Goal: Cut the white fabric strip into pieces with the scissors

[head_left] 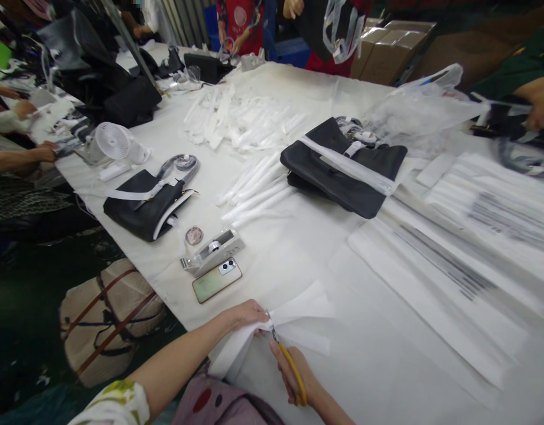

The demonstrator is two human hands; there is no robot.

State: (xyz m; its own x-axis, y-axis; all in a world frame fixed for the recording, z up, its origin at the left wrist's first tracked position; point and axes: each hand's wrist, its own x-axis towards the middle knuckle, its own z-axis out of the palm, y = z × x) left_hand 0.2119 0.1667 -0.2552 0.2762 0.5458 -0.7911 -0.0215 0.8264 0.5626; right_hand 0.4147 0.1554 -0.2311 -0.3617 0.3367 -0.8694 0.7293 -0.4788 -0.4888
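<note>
White paper sheet (298, 313) at the near table edge, pinched in the clenched left hand (245, 314), yellow-handled scissors (292, 366) gripped by the right hand (296, 375), blades at the sheet, phone (216, 281) and tape dispenser (212, 252) just beyond, black bag (342, 171) farther off

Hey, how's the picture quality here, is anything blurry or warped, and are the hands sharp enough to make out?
Head view: the left hand pinching the white sheet and the right hand with the yellow-handled scissors are fairly sharp; the printed white bags on the right smear with motion blur; the table edges bow from wide-angle distortion; lighting is even and soft, the floor dark.
</note>
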